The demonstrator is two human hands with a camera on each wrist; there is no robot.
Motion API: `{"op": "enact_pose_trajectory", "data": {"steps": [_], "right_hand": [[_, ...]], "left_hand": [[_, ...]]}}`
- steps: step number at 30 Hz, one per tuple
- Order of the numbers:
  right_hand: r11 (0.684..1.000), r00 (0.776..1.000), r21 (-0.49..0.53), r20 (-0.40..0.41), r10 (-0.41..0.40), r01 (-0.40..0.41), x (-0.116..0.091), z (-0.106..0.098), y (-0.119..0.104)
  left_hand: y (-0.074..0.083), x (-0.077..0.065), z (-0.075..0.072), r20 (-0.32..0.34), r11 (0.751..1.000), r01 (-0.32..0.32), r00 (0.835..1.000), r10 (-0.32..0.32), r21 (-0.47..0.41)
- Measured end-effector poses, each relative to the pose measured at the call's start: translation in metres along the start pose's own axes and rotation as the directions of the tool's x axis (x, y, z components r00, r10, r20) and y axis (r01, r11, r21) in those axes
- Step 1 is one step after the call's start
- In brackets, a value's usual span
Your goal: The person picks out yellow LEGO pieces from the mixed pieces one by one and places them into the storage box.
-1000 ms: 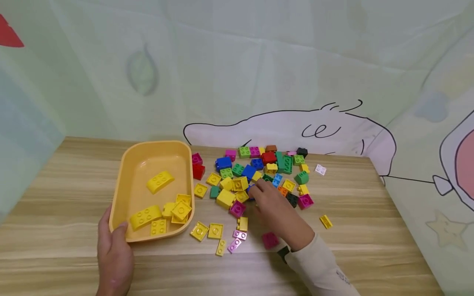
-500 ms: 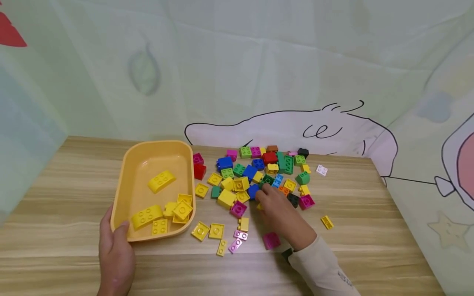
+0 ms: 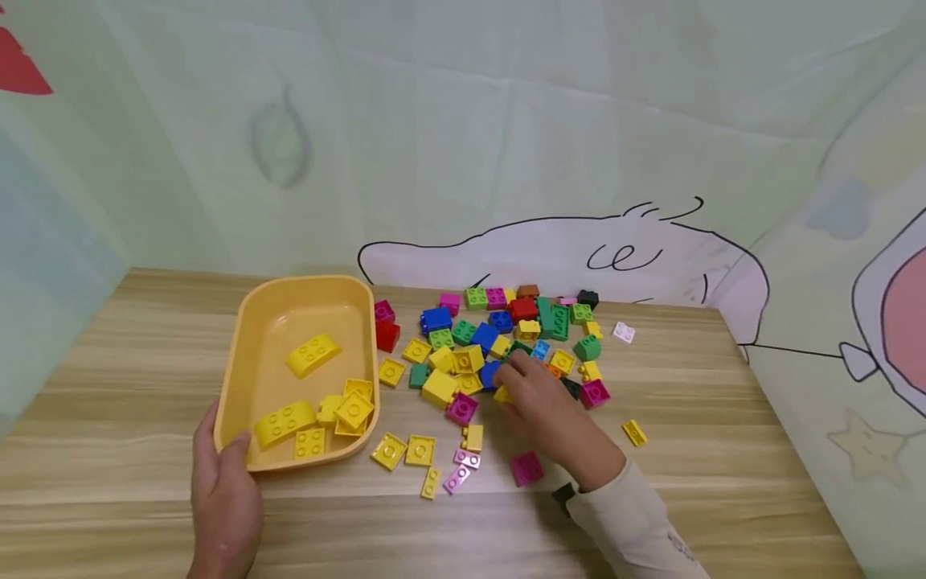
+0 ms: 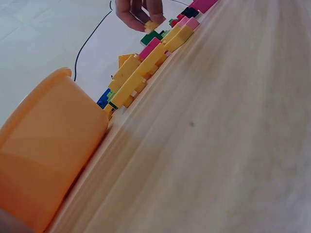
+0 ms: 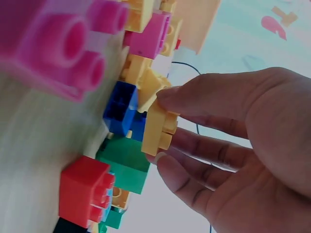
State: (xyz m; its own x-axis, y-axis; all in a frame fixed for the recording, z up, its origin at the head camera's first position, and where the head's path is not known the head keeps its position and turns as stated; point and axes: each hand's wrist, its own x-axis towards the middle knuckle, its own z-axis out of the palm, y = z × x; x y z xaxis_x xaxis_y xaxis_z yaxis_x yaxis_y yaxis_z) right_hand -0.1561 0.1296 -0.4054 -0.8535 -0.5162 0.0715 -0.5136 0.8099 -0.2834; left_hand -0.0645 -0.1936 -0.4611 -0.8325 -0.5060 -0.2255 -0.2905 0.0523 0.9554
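My left hand [image 3: 227,498] grips the near left corner of a yellow-orange plastic tray [image 3: 249,346], thumb over the rim. Several yellow toy building bricks lie inside it, among them an arched brick [image 3: 313,355]. Over the heap of bricks to the right, my right hand [image 3: 553,414] pinches a small yellow building brick [image 5: 158,127] between thumb and fingertips. Its studs face the palm in the right wrist view. From the left wrist view, this hand appears above the bricks. Close by the fingertips are a blue brick [image 5: 120,108] and a green brick [image 5: 125,162].
Loose bricks of mixed colours spread across the wooden table [image 3: 347,531], right of the tray. Flat yellow pieces [image 3: 420,450] and pink pieces [image 3: 457,479] lie nearer me. A magenta brick [image 3: 526,468] is beside my right forearm. A printed cloth [image 3: 434,145] hangs behind the table.
The right hand's fingers have shifted slightly among the bricks, and the yellow building brick at their tips now shows more. The left hand and the tray stay in place.
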Motion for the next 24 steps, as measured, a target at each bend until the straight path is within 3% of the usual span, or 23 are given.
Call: {"op": "enact_pose_trajectory", "data": {"steps": [7,16,24], "right_hand": [[0.999,0.998,0.0,-0.045,-0.044,0.044,0.0014,-0.0042,-0.0034],[0.999,0.998,-0.01,-0.05,-0.039,0.038,0.0005,-0.0053,-0.0061],[0.997,0.995,-0.015,-0.065,-0.071,0.07,0.0008,-0.0058,-0.0077]], "left_hand": [[-0.0008,0.0006,-0.0007,0.008,1.0,-0.008,1.0,0.008,-0.016],[-0.0014,0.0004,-0.0002,0.006,1.0,-0.017,1.0,0.017,-0.009],[-0.0005,0.0005,-0.0006,0.0,1.0,0.009,1.0,-0.009,0.013]]}}
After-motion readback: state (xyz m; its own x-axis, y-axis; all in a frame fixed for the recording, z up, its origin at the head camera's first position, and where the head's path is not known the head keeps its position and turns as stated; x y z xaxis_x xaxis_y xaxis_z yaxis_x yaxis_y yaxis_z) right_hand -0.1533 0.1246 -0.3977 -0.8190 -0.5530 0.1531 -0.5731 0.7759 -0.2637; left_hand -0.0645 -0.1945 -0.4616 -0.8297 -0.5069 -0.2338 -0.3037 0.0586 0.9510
